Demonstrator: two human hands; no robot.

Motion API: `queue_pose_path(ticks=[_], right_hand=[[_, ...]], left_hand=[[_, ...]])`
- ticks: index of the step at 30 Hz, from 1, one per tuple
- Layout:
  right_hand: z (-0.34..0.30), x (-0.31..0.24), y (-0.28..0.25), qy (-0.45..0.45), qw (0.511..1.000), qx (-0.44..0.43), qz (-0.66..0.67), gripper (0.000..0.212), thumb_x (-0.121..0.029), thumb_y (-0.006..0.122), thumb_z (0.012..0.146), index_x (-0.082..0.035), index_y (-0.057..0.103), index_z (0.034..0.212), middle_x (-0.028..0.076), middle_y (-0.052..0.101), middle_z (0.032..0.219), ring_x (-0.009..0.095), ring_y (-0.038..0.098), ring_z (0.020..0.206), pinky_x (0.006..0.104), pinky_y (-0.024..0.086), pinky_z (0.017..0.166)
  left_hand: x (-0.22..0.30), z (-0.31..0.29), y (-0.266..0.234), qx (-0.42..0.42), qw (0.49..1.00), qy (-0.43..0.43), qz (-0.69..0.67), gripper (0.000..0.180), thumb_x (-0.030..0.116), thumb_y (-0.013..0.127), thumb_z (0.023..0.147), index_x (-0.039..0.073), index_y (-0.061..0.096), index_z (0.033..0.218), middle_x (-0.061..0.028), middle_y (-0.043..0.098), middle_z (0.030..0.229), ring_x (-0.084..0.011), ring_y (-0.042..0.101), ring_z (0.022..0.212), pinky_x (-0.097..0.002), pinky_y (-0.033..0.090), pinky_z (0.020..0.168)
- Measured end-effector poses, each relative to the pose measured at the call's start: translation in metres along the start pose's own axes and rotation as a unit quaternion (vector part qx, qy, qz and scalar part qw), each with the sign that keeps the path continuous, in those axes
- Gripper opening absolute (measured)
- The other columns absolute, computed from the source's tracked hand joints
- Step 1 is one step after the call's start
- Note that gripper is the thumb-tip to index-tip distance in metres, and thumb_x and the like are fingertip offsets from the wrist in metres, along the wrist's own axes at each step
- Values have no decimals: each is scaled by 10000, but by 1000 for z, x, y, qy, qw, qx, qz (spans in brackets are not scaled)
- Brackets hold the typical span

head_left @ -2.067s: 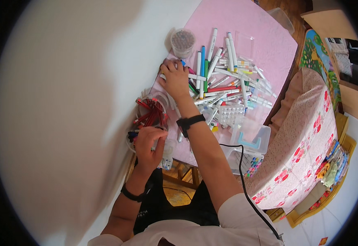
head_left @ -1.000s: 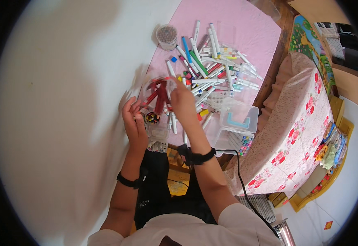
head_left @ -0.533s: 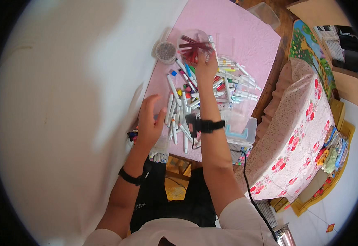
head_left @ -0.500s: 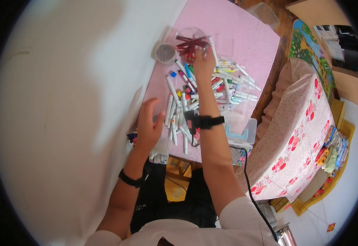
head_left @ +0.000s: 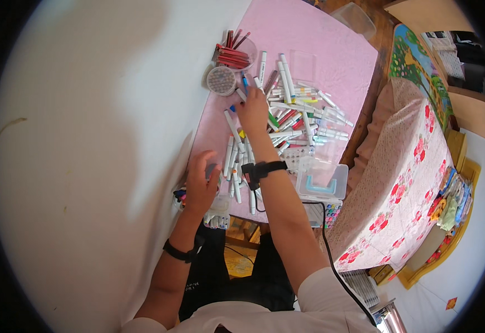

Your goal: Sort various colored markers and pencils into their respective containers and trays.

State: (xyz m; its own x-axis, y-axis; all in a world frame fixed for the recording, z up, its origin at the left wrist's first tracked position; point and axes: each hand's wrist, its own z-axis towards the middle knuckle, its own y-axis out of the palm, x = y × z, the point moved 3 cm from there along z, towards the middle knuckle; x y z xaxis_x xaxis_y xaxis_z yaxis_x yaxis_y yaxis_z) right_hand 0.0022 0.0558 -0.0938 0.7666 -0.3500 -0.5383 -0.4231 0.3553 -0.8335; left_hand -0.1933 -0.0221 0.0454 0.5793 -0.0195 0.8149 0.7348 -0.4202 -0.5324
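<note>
White-barrelled markers [head_left: 282,105] lie heaped on the pink tablecloth. Over the left part of the heap is my right hand [head_left: 252,111], its fingers bent down and close together. A blue pen [head_left: 244,80] and a blue cap [head_left: 232,109] are beside its fingertips; what the fingers grip is hidden. My left hand [head_left: 200,180] hovers by the table's left edge, fingers apart and curved, with nothing seen in it. Dark red pencils [head_left: 232,56] lean in a clear round tub [head_left: 253,47]. Next to it stands a round container [head_left: 221,81] packed with small tips.
A clear plastic case [head_left: 331,176] with a light blue handle sits at the table's near right. Marker-filled boxes [head_left: 217,215] line the near edge. A flowered cloth [head_left: 398,183] covers furniture on the right. A black cable [head_left: 331,244] runs from my right wrist.
My right hand has moved away from the round tub, back toward me and left. The dark red pencils now lie gathered at the tub's left side. My left hand stays nearly where it was.
</note>
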Motion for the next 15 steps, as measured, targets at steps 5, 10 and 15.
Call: queue_pose_path(ticks=[5, 10, 15], right_hand=[[-3, 2, 19, -21, 992, -89, -85, 300, -144, 686, 811, -58, 617, 1091, 129, 619, 1049, 331, 606, 1033, 463, 501, 868], [-26, 16, 8, 55, 975, -154, -149, 216, -151, 662, 843, -71, 642, 1043, 112, 612, 992, 296, 624, 987, 418, 552, 769], [-51, 32, -61, 89, 983, -74, -144, 322, -160, 730, 827, -67, 642, 1122, 166, 619, 1068, 366, 603, 1054, 453, 534, 817]], left_hand=[[-2, -4, 10, -3, 1000, 18, 6, 346, 159, 630, 968, -4, 567, 1267, -193, 602, 1224, -367, 580, 1144, -417, 450, 1004], [-10, -16, 0, 35, 998, -48, -31, 370, 193, 629, 991, -5, 548, 1294, -188, 608, 1254, -313, 598, 1165, -394, 463, 1019], [-13, -34, -25, 80, 995, -52, -42, 367, 145, 619, 995, -4, 532, 1318, -167, 611, 1278, -280, 598, 1188, -389, 456, 1047]])
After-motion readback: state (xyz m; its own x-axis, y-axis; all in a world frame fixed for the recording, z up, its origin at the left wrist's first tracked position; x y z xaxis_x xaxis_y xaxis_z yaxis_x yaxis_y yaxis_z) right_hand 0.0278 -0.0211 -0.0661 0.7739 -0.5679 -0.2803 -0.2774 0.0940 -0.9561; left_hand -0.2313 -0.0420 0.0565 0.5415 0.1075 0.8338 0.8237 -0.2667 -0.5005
